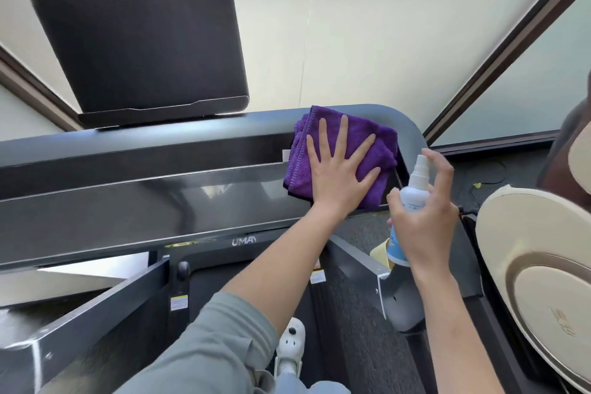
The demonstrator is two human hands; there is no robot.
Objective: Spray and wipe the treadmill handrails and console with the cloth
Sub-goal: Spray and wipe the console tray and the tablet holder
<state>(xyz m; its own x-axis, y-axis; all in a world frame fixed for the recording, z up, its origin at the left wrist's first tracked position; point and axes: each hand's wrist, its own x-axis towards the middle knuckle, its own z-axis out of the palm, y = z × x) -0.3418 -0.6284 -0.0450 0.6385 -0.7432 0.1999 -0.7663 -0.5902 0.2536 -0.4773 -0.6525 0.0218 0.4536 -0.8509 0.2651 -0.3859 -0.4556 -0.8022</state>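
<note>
A folded purple cloth lies on the right end of the dark treadmill console. My left hand presses flat on the cloth, fingers spread. My right hand grips a white spray bottle with a blue label, held upright just right of the cloth, forefinger curled over the nozzle. The black tablet-like screen stands above the console at the left. The right handrail runs back toward me under the bottle; the left handrail runs down at the lower left.
A beige and brown massage chair crowds the right side. Frosted window panels with brown frames stand behind the treadmill. The belt and my white shoe show below. Something yellow sits beneath the bottle.
</note>
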